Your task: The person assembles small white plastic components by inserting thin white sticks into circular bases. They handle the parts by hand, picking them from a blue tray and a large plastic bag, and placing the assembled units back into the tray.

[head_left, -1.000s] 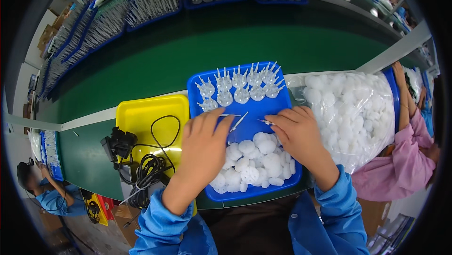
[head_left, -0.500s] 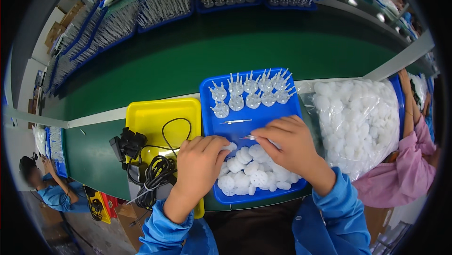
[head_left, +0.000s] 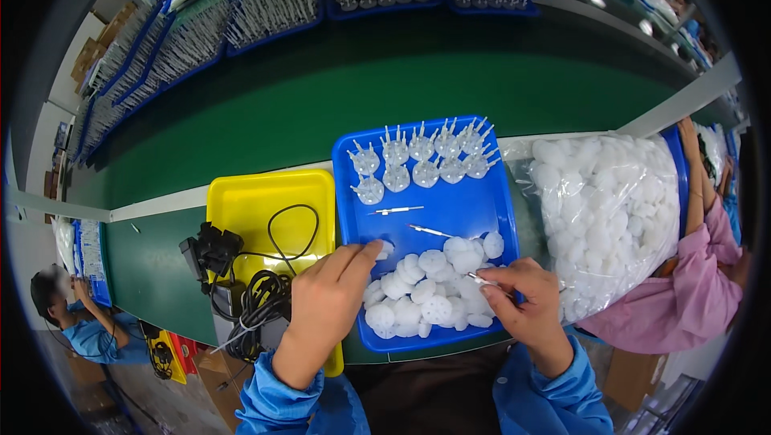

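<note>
My left hand (head_left: 325, 290) pinches a white plastic disc (head_left: 385, 250) between thumb and fingertips, at the left side of the blue tray (head_left: 344, 218). Over the tray's near right part, my right hand (head_left: 526, 298) is closed on a thin white pin with a metal tip (head_left: 479, 277). Beneath and between the hands lies a heap of white discs (head_left: 434, 309). Two slim pins lie loose farther up the tray: a white one (head_left: 397, 210) and a red-tipped one (head_left: 430, 232). Behind them stand rows of clear round pieces with upright prongs (head_left: 426, 171).
Left of the blue tray sits a yellow tray (head_left: 229, 190) with black cables (head_left: 269, 298) by it. A clear bag of white discs (head_left: 606, 210) stands at right, beside a person in a pink sleeve (head_left: 683, 306). Racked trays of pronged pieces (head_left: 273, 9) line the far side.
My right hand has moved toward me and slightly right. The red-tipped pin lies loose near where its fingers were, and they now hold another pin. My left hand still pinches the disc.
</note>
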